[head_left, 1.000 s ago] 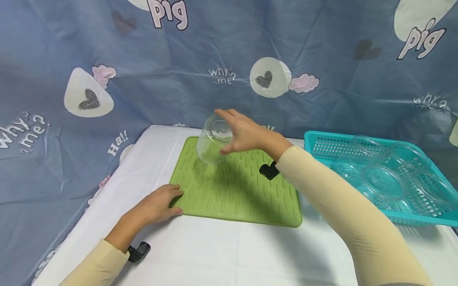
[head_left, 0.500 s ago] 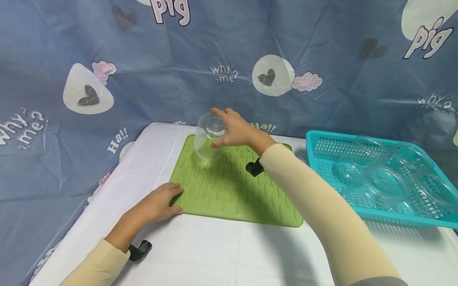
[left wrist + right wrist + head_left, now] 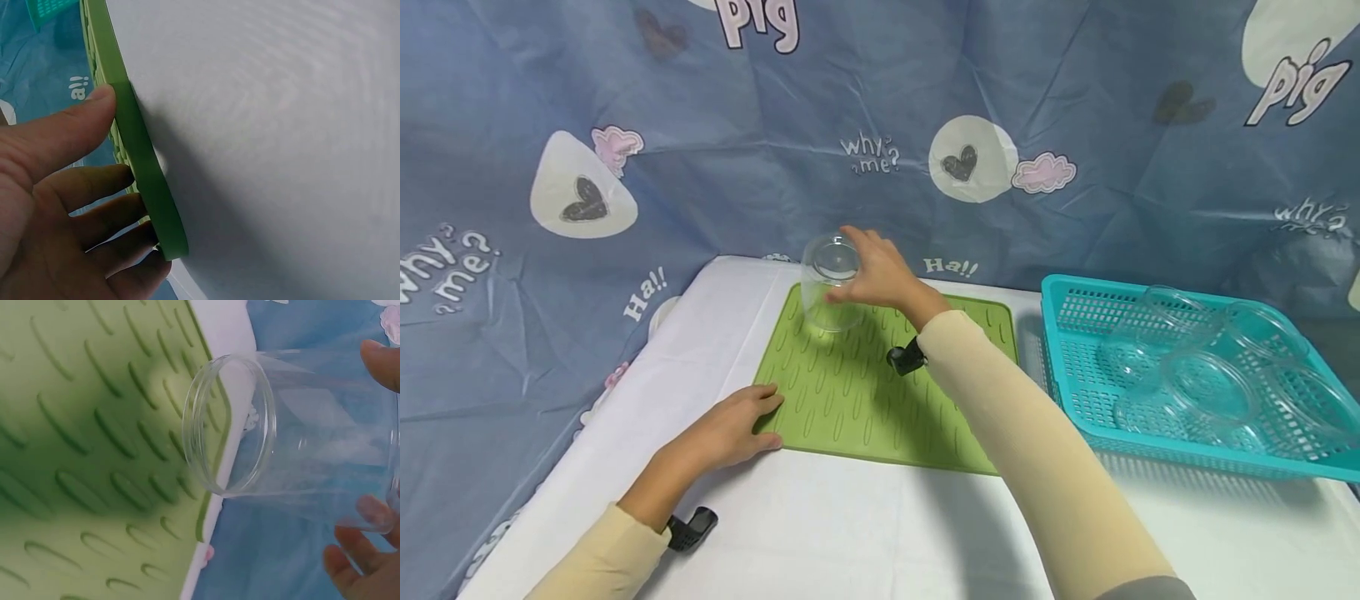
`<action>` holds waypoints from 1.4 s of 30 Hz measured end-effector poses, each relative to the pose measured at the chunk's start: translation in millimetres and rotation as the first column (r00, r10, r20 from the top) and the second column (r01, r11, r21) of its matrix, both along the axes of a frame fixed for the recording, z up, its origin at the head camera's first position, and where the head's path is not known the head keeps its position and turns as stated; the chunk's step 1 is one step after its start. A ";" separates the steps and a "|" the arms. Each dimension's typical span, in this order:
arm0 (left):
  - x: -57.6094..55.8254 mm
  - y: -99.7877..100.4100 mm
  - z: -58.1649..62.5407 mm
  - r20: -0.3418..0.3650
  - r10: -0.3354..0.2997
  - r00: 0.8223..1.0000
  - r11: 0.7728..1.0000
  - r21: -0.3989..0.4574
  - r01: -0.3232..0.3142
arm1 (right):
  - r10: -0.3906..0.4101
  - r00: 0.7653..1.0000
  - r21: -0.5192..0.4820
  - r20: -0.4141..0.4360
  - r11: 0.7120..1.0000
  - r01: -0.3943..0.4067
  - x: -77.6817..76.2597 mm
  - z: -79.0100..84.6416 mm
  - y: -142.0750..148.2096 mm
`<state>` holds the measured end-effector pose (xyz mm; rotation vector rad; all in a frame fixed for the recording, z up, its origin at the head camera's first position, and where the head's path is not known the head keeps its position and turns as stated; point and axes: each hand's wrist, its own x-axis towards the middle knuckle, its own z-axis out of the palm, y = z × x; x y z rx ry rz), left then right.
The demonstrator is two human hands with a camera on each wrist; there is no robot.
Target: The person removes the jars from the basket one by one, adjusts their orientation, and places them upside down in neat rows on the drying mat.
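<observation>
A clear glass cup is upside down over the back left part of a green ridged mat, its base upward. My right hand grips it near the base, thumb on one side and fingers on the other. In the right wrist view the cup's open rim faces the mat; whether it touches cannot be told. My left hand rests at the mat's front left corner. In the left wrist view its thumb and spread fingers touch the mat's edge, without curling round it.
A turquoise slotted basket stands on the right with several clear glass cups in it. White cloth covers the table. Behind hangs a blue printed cloth.
My right hand has carried the cup slightly leftward over the mat, and the forearm has swung left with it. My left hand has stayed at the mat's corner.
</observation>
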<state>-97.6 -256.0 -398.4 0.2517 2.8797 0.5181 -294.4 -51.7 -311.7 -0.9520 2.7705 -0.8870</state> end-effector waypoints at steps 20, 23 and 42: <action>2.9 -3.0 -2.6 -0.002 0.020 1.000 1.000 0.021 -0.020 | -0.136 0.974 -0.226 0.183 0.958 0.177 0.0 -35.8 -18.7; 2.4 -2.6 -2.3 -0.009 0.016 1.000 1.000 0.024 -0.016 | -0.141 0.970 -0.257 0.198 0.948 0.190 -0.7 -40.2 -21.3; -2.4 -2.6 -0.5 -0.005 -0.002 1.000 1.000 0.005 0.002 | -0.175 0.966 -0.279 0.190 0.934 0.224 -0.9 -57.1 -29.0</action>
